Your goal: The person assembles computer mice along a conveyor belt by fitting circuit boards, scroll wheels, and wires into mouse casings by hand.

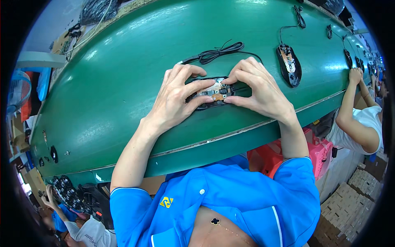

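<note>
An opened computer mouse lies sideways on the green table in front of me, its black shell (205, 108) holding an orange-brown circuit board (219, 98) with small components. My left hand (175, 94) grips the left part of the board, thumb and index fingertips pressed onto it and the other fingers curled by the shell's far edge. On the right, my right hand (257, 86) pinches the board's other end between thumb and index finger. A coiled black cable (222, 52) rests just beyond my hands, one strand running toward the right hand.
Another opened mouse (289, 66) with its cable sits farther right on the green table (123, 82). More mouse parts lie near the table's left end (53, 154). A co-worker's arm (349, 96) reaches onto the table at far right. A pink plastic stool (317, 154) stands below the edge.
</note>
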Tool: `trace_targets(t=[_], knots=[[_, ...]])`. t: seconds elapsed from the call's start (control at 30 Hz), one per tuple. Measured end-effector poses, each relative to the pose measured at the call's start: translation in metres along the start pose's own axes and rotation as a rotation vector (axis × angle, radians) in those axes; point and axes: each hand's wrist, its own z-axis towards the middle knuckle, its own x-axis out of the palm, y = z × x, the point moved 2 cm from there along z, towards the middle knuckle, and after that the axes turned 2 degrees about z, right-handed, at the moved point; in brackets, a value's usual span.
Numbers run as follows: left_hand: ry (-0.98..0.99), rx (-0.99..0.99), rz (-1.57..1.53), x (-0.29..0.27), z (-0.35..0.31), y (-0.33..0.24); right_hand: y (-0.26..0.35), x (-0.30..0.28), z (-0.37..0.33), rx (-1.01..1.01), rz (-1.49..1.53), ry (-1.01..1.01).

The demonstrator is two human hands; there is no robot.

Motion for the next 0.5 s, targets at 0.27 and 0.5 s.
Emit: trace_targets(t=[0.27,0.5], knots=[[0.027,-0.088,-0.184,-0.014,-0.021,0.008,0.007,0.015,0.013,-0.017,0.165,0.079],[-0.018,-0.215,-0.203,-0.038,-0.066,0.017,0.030,0.043,0.030,-0.140,0.148,0.056]])
